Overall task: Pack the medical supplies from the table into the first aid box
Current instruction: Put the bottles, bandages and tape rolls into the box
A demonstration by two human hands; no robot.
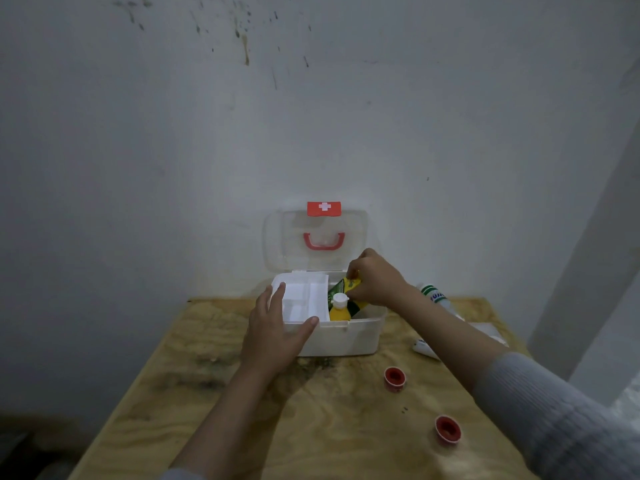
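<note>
The white first aid box (349,337) stands open at the back of the wooden table (214,403), its clear lid (277,244) with a red handle leaning upright against the wall. A white divided tray (304,299) fills the box's left half. My left hand (277,327) grips the box's front left corner. My right hand (375,278) holds a green and yellow packet (341,287) over the box's right half. A yellow bottle (339,308) with a white cap stands inside the box, just below the packet.
Two red-capped tape rolls (394,378) (447,429) lie on the table at the front right. A white tube (424,348) and a green and white bottle (434,295) lie right of the box, partly hidden by my right arm. The wall stands close behind.
</note>
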